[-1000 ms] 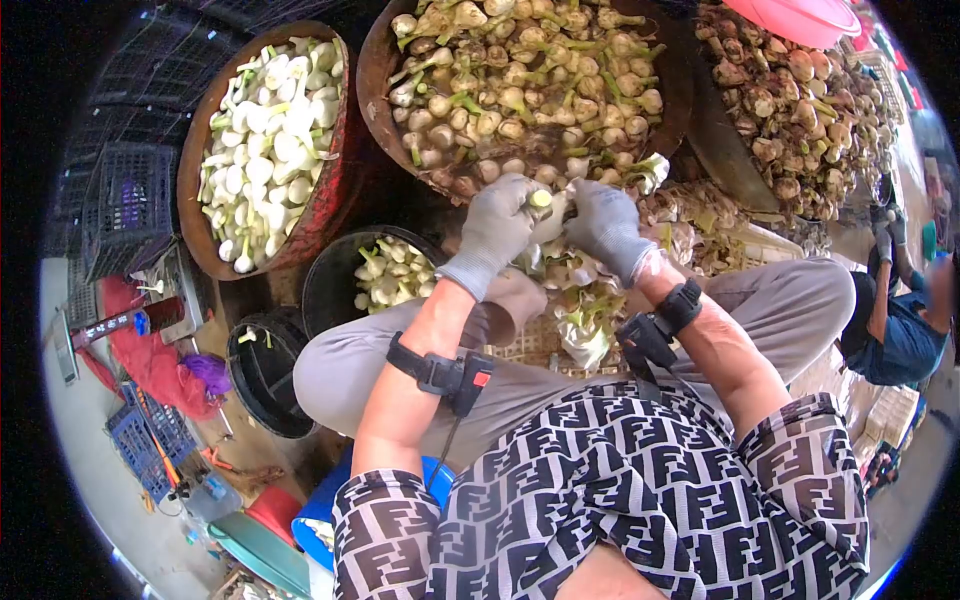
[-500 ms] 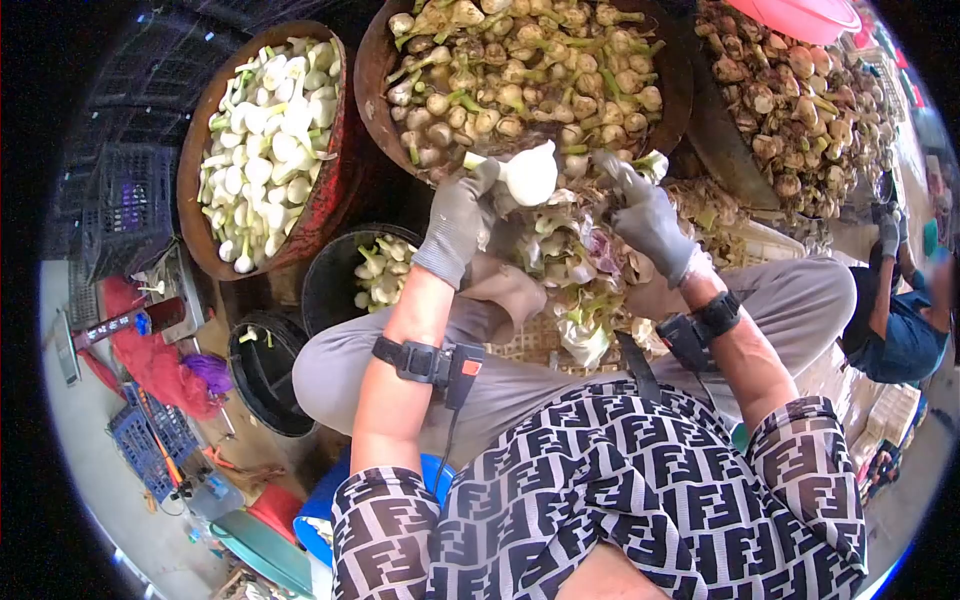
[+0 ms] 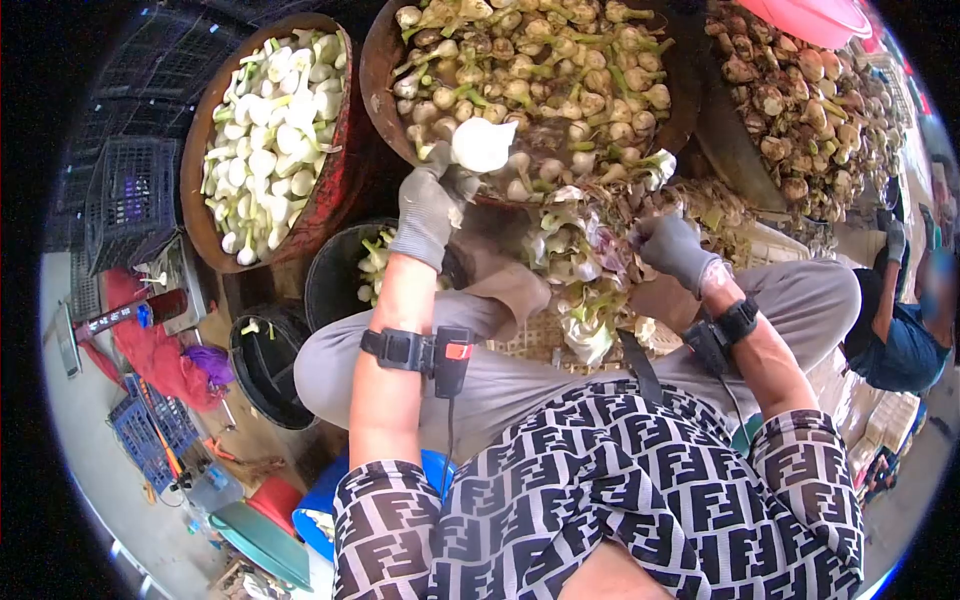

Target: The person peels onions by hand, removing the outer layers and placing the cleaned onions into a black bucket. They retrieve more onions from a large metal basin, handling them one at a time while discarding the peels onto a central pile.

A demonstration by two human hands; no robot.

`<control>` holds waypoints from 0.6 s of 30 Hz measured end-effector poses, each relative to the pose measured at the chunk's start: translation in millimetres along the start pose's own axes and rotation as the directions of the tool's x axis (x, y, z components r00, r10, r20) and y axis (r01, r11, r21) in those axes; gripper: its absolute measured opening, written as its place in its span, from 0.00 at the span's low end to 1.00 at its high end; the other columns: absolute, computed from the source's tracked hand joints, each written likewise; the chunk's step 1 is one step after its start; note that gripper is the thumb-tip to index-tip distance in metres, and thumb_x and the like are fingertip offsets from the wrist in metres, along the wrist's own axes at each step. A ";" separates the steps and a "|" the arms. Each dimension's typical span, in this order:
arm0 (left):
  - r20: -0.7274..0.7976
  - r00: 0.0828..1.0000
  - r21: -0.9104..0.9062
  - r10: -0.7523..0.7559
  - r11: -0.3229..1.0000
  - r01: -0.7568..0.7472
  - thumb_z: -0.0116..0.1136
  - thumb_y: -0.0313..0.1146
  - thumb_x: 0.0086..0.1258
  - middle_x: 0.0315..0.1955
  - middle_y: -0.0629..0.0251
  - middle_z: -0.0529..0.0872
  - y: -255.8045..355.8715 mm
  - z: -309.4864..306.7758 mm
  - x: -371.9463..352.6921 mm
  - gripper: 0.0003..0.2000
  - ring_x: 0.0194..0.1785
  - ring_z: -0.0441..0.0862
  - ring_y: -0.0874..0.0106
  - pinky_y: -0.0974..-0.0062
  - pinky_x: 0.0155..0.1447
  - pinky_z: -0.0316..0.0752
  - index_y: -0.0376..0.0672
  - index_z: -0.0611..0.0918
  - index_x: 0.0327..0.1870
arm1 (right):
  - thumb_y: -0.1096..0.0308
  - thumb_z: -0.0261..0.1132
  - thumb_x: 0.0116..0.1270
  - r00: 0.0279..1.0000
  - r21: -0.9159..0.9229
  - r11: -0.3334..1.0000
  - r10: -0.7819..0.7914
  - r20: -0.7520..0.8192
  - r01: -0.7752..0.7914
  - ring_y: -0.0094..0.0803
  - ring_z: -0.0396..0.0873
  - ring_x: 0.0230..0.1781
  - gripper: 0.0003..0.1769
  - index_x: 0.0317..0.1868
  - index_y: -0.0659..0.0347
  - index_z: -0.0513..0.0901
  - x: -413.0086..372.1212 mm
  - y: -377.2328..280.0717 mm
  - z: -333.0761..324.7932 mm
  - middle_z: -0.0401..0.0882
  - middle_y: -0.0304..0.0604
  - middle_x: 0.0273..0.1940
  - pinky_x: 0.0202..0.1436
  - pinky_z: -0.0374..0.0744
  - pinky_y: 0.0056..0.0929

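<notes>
The left hand (image 3: 432, 205) grasps the white bulb (image 3: 482, 145) by the round basin's (image 3: 379, 100) near rim, long axis pointing rightward. The right hand (image 3: 676, 248), farther off beside the peelings (image 3: 592, 262), is curled; contents cannot be determined.

Dark crate (image 3: 130, 205) is standing far left | red cloth (image 3: 160, 350) is lying below it in view | purple bundle (image 3: 208, 363) is touching the cloth | blue crate (image 3: 135, 435) is lying lower, orange rod (image 3: 160, 438) crossing it | red tub (image 3: 275, 505) is sitting beside teal tub (image 3: 258, 545) | pink basin (image 3: 815, 18) is showing top right | person (image 3: 905, 345) in blue is appearing far right
</notes>
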State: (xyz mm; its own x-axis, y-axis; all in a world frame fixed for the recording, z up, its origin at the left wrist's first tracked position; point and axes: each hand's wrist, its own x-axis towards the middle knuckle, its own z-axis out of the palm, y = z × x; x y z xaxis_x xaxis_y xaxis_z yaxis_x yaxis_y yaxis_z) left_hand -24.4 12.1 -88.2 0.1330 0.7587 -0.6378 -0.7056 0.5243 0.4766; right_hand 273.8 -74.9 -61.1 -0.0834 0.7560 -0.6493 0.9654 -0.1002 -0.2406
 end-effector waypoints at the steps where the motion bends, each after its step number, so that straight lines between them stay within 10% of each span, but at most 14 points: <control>1: 0.054 0.998 0.006 -0.040 0.999 0.039 0.48 0.36 0.69 0.31 0.62 0.82 -5.4 1.2 -1.3 0.12 0.27 0.80 0.72 0.76 0.23 0.79 0.37 0.76 0.45 | 0.63 0.57 0.54 0.999 0.058 0.998 -0.022 -0.044 0.024 0.49 0.78 0.38 0.14 0.41 0.57 0.77 -0.2 -4.7 -2.4 0.80 0.52 0.35 0.43 0.76 0.41; 6: 0.073 0.975 0.257 -0.210 0.949 0.185 0.50 0.39 0.68 0.35 0.63 0.83 -35.1 29.1 -17.6 0.15 0.29 0.81 0.72 0.76 0.25 0.79 0.37 0.78 0.46 | 0.66 0.57 0.53 0.909 0.494 0.808 -0.116 -0.401 0.321 0.52 0.77 0.40 0.20 0.48 0.58 0.75 2.7 -57.7 -39.8 0.79 0.55 0.37 0.44 0.75 0.43; 9: 0.051 0.982 0.230 -0.183 0.959 0.167 0.52 0.34 0.67 0.31 0.62 0.82 -42.8 49.5 -33.2 0.11 0.31 0.81 0.71 0.76 0.30 0.78 0.36 0.79 0.41 | 0.67 0.57 0.52 0.874 0.244 0.902 -0.228 -0.429 0.355 0.51 0.77 0.38 0.15 0.42 0.58 0.79 32.9 -56.2 -25.3 0.79 0.56 0.35 0.43 0.75 0.42; 18: -0.157 0.983 0.317 0.092 0.948 -0.038 0.50 0.38 0.69 0.22 0.65 0.80 -22.1 17.7 -8.3 0.12 0.19 0.76 0.77 0.81 0.19 0.73 0.37 0.78 0.35 | 0.60 0.62 0.54 0.994 0.709 0.702 -0.016 0.107 -0.065 0.38 0.77 0.25 0.13 0.32 0.62 0.81 -12.8 -7.7 -24.9 0.79 0.51 0.25 0.33 0.74 0.30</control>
State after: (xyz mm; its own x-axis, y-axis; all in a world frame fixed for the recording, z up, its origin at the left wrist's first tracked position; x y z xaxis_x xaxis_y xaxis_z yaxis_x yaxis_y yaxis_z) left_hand 2.4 1.1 -82.7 -0.0435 0.7335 -0.6783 -0.4533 0.5905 0.6677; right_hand 273.5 -67.7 -32.9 -0.1244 0.6843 -0.7186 0.5077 -0.5783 -0.6386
